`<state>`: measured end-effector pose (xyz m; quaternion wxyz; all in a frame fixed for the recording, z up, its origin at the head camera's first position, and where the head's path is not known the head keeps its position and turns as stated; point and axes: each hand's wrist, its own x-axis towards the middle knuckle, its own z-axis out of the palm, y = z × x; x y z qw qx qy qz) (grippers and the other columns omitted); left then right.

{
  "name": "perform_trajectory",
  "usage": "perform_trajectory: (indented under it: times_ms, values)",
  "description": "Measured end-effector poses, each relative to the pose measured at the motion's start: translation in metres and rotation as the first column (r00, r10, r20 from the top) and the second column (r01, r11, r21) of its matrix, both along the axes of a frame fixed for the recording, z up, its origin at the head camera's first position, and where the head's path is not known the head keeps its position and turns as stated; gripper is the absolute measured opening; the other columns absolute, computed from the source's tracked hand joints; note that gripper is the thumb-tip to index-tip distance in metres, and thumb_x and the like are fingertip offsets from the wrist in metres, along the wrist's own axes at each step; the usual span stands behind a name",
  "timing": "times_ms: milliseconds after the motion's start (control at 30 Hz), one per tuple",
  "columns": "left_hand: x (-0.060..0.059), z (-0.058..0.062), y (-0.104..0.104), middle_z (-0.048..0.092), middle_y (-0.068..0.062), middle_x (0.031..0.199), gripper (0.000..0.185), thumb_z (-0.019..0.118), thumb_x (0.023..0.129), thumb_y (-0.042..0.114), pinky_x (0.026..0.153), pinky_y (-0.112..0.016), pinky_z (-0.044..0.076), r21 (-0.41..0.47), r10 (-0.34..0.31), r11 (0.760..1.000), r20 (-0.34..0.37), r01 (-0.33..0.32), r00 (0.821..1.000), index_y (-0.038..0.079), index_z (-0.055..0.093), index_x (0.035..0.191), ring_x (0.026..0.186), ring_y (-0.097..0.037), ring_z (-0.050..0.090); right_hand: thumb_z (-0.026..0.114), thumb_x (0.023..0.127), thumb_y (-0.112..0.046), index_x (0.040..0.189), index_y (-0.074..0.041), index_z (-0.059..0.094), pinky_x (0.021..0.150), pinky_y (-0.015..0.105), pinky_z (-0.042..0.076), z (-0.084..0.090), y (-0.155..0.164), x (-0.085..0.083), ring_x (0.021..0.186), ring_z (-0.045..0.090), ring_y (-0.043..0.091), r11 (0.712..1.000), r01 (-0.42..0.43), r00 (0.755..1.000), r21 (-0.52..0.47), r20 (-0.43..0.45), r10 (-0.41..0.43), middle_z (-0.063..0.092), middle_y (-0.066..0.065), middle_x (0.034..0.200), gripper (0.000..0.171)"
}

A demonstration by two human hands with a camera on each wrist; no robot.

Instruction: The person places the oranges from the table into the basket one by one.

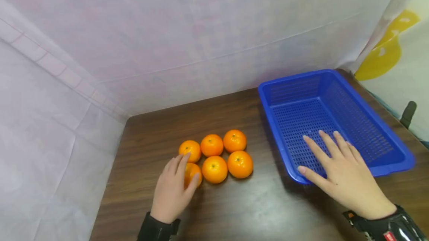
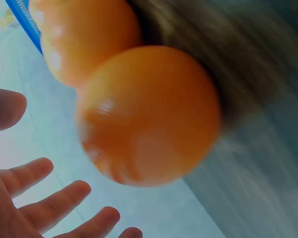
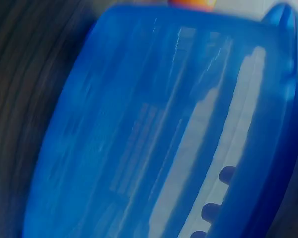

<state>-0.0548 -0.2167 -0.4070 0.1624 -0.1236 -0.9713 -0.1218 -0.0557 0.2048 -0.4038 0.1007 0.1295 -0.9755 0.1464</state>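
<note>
Dark wood-grain table carrying everything, running from near edge to far edge under backdrop. White cloth backdrop hanging behind table's far edge, faint crease crossing it. Second white cloth panel draping along table's left edge, meeting backdrop at far-left corner. Stitched seam strip slanting down that panel toward far-left corner. Pale wall panel showing beyond table's right edge, yellow curved shape printed on it. Small dark upright object standing just past right edge, identity unclear.
</note>
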Motion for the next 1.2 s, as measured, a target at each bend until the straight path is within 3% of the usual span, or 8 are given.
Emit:
perform_trajectory:
  times_ms: [267,467,567,767,967,1200]
  values:
    - [0.001,-0.013,-0.013,0.058,-0.024,0.137,0.063,0.074,0.089,0.034,0.097,-0.058,0.051,-0.001,0.051,0.999,0.026,-0.050,0.998,0.004,0.055,0.141,0.121,-0.043,0.059,0.062,0.093,-0.058,0.161,-0.019,0.027,0.115,0.077,0.001,-0.005,0.047,0.000,0.145,0.011,0.064,0.990,0.141,0.990,-0.027,0.007,-0.141,0.029,0.037,0.155,0.085]
    - [0.001,-0.016,-0.011,0.055,-0.023,0.143,0.066,0.071,0.092,0.038,0.096,-0.060,0.051,0.013,0.101,0.995,0.142,-0.104,0.985,0.007,0.051,0.146,0.124,-0.043,0.058,0.054,0.097,-0.058,0.161,-0.012,0.023,0.112,0.077,-0.011,-0.010,0.072,0.001,0.145,-0.004,0.066,0.969,0.242,0.970,-0.051,0.037,-0.241,0.020,0.041,0.156,0.085]
    - [0.000,-0.015,-0.009,0.053,-0.023,0.145,0.065,0.070,0.093,0.040,0.096,-0.060,0.051,0.018,0.107,0.994,0.173,-0.112,0.979,0.008,0.051,0.147,0.125,-0.043,0.058,0.052,0.097,-0.061,0.161,-0.009,0.022,0.111,0.079,-0.010,-0.012,0.080,0.001,0.143,-0.006,0.068,0.957,0.285,0.958,-0.049,0.043,-0.283,0.016,0.043,0.156,0.087]
    - [-0.001,-0.017,-0.008,0.051,-0.021,0.147,0.061,0.072,0.091,0.042,0.094,-0.061,0.052,0.018,0.122,0.992,0.205,-0.128,0.971,0.013,0.056,0.143,0.125,-0.043,0.058,0.051,0.098,-0.059,0.157,-0.001,0.027,0.115,0.076,0.000,-0.020,0.091,0.002,0.144,0.006,0.067,0.932,0.347,0.936,-0.108,-0.023,-0.351,0.019,0.044,0.155,0.086]
    - [-0.001,-0.020,-0.008,0.049,-0.020,0.147,0.064,0.076,0.088,0.043,0.090,-0.062,0.054,0.043,0.124,0.989,0.264,-0.140,0.957,0.015,0.058,0.142,0.127,-0.043,0.055,0.050,0.103,-0.040,0.153,0.006,0.032,0.115,0.076,0.014,-0.029,0.094,0.005,0.145,0.019,0.062,0.856,0.421,0.896,-0.300,-0.014,-0.445,0.019,0.038,0.159,0.070]
    - [-0.006,-0.022,-0.010,0.052,-0.019,0.144,0.070,0.081,0.083,0.039,0.098,-0.060,0.051,0.063,0.106,0.989,0.310,-0.131,0.945,0.014,0.055,0.143,0.126,-0.040,0.056,0.048,0.102,-0.021,0.152,0.008,0.032,0.117,0.073,0.015,-0.034,0.095,0.005,0.148,0.017,0.057,0.757,0.490,0.856,-0.431,0.072,-0.512,0.020,0.037,0.159,0.061]
